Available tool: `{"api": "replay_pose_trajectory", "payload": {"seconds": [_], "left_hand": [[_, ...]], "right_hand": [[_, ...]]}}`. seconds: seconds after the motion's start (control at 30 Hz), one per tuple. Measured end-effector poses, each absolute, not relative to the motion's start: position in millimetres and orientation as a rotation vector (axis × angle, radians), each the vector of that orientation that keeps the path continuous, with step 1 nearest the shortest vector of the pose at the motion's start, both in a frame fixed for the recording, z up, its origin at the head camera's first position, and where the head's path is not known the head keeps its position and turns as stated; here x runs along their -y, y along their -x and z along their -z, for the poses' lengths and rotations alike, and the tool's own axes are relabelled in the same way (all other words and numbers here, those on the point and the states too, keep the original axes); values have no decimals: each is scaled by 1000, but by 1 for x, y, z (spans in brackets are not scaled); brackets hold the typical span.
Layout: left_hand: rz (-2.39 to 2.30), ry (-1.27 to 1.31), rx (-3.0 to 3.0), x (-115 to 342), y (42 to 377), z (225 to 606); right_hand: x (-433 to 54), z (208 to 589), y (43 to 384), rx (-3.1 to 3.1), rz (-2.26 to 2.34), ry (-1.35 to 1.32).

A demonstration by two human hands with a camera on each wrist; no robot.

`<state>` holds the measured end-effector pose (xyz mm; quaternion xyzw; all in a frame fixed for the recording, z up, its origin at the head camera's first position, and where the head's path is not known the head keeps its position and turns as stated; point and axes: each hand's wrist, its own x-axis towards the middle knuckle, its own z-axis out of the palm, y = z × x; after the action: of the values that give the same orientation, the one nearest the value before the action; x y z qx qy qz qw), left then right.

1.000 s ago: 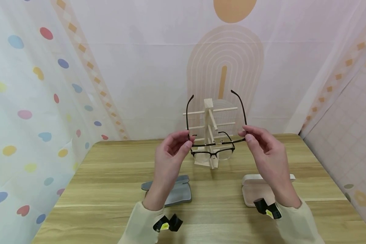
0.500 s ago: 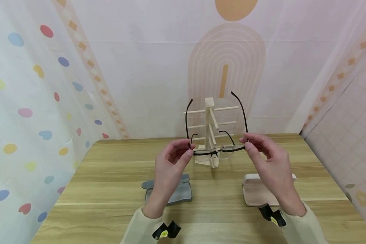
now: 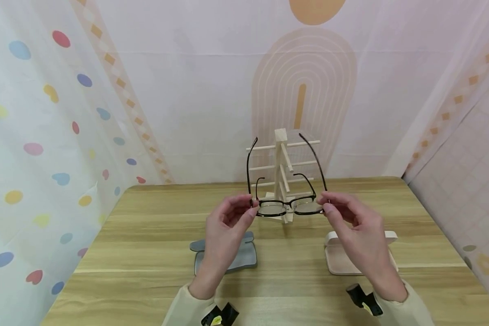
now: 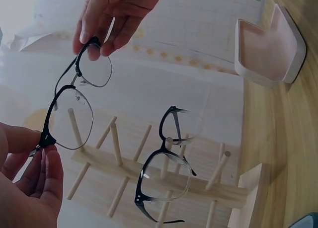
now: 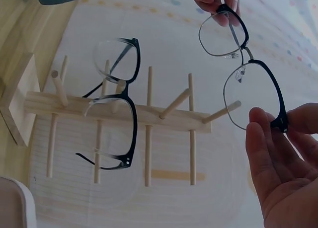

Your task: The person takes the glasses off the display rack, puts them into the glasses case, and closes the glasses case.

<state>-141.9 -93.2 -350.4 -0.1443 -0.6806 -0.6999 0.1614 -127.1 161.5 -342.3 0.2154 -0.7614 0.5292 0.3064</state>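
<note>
The stand [image 5: 155, 116] is pale wood. In front of it, glasses [image 4: 67, 87] show black brows over silvery wire; the pair on it [image 4: 161, 150] is black-topped. Left of it, a blue-grey case [image 3: 245, 258]; right, a white case [image 3: 341, 261] lined pale pink. Behind it, whitish cloth [image 3: 199, 113] with a beige arch. Beneath, a streaked yellow-brown table [image 3: 146, 235].

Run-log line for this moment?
both hands: pinch browline eyeglasses; wooden display rack: holds second eyeglasses; gray case: open; white case: open

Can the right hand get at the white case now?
Probably not yet: the right hand pinches the held glasses. Otherwise the way looks free; the white case sits open on the table.
</note>
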Motion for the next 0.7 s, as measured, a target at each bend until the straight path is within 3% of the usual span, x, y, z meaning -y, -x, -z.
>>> {"api": "replay_pose_trajectory", "payload": {"seconds": [0.7], "left_hand": [[2071, 334, 1967, 97, 135, 363]], "right_hand": [[-158, 356, 120, 1950, -1420, -653]]}}
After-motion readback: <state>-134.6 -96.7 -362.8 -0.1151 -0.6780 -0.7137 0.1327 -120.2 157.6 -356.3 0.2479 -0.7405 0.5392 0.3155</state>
